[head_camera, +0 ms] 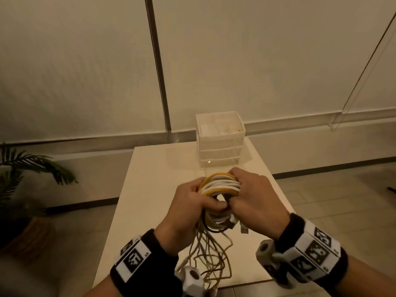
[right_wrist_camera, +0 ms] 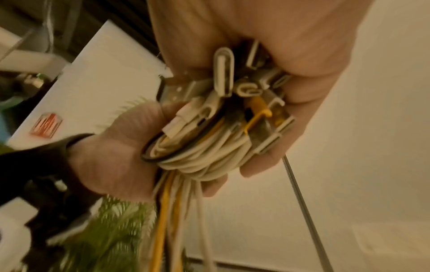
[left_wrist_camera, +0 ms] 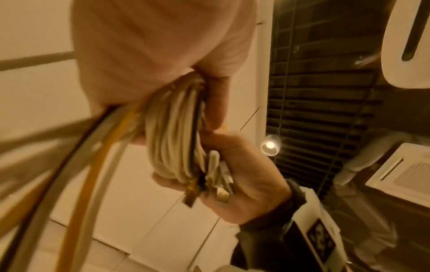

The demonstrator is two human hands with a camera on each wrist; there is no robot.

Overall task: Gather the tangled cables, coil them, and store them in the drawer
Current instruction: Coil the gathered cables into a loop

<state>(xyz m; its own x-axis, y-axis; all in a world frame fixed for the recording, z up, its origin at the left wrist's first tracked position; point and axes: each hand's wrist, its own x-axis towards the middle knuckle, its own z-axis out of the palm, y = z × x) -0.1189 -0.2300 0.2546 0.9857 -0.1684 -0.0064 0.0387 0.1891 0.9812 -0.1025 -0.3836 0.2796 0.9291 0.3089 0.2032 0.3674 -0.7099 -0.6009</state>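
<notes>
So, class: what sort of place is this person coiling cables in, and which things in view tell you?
Probably a home or office room: a white table with a small plastic drawer unit, roller blinds along the wall, and a potted palm on the tiled floor.

Dim, warm yellowish light tints all three views. In the head view the surface (head_camera: 162,189) carries soft glare just in front of the drawer unit (head_camera: 220,140), and straight wall lines bow toward the edges. The left wrist view shows a small glowing lamp (left_wrist_camera: 270,145) and motion-smeared cables (left_wrist_camera: 88,165). The right wrist view blurs the plant (right_wrist_camera: 111,230) below the sharper connectors (right_wrist_camera: 232,88).
</notes>
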